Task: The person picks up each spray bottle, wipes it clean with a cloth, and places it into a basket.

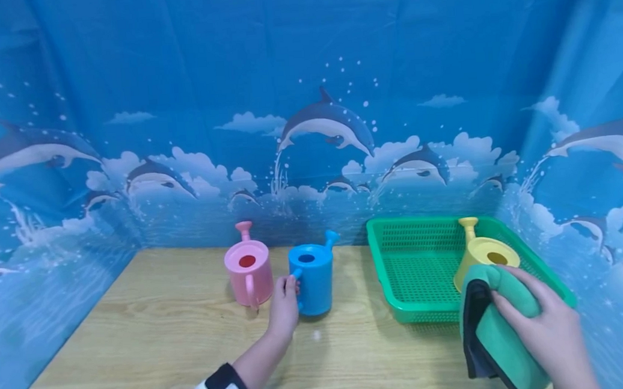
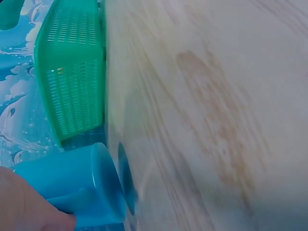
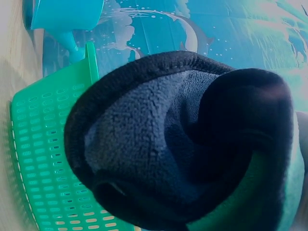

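My left hand [image 1: 285, 308] grips the handle of a blue watering can [image 1: 316, 281]. In the left wrist view the can's base [image 2: 107, 185] hangs just off the wooden table, its dark shadow beside it. To its left a pink watering can [image 1: 249, 272] stands upright, handle toward me. My right hand [image 1: 548, 316] holds a folded green cloth [image 1: 508, 331] with a dark grey underside and black edging, over the near right side of a green basket [image 1: 423, 313]. Inside that basket a yellow watering can [image 1: 484, 252] leans, partly hidden by the cloth.
The wooden table [image 1: 163, 325] ends at a blue dolphin-print curtain [image 1: 218, 104] that rises behind it and on both sides. The basket takes up the table's right part, close to the back curtain.
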